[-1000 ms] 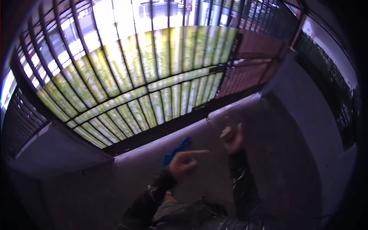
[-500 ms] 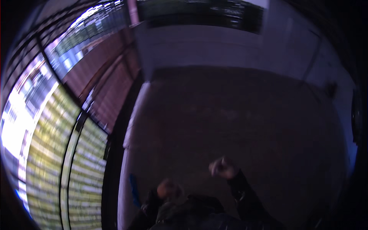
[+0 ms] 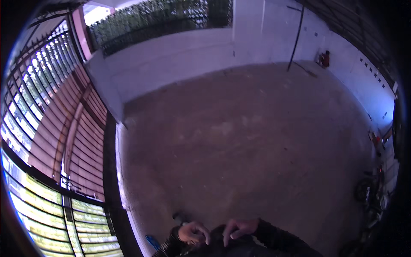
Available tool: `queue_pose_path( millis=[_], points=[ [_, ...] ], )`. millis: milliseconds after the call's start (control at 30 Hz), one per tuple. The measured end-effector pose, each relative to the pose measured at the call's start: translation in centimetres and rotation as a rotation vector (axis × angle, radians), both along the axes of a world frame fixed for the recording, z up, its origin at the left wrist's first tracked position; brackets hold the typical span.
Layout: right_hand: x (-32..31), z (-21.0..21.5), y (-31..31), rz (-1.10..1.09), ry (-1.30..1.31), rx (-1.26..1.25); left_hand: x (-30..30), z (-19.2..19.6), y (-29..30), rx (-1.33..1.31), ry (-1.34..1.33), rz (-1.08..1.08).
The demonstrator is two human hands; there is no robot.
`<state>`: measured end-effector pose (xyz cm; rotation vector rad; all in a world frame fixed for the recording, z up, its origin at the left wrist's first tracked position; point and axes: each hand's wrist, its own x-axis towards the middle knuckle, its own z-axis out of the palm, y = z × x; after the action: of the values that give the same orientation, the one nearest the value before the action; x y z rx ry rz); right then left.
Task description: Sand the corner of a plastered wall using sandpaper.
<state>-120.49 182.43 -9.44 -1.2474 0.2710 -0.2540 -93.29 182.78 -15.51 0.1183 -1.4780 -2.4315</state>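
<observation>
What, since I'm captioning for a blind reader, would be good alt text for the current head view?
A person's left hand and right hand, in dark sleeves, are close together but apart near the bottom. A brown floor spreads ahead, with a barred gate at left, a pale wall behind and a motorcycle at right.

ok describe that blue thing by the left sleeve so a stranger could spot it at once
Start at the barred metal gate on the left and follow the pale sill at its foot to the picture's bottom edge. There, between the sill and the dark left sleeve, is a small blue object, kind unclear. Its bright blue sets it apart from both.
</observation>
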Motion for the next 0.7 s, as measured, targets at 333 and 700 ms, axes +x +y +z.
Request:
queue_pose_path(
  millis=[333, 700],
  points=[
    [20.2, 4.7, -25.8, -0.485, -0.339, -0.031, 21.0, 1.0, -6.3, 0.252, -0.112, 0.386],
    [37.0, 4.2, -44.1, -0.448, -0.440, 0.241, 31.1, 6.3, -15.8, 0.283, -0.067, 0.607]
  ],
)
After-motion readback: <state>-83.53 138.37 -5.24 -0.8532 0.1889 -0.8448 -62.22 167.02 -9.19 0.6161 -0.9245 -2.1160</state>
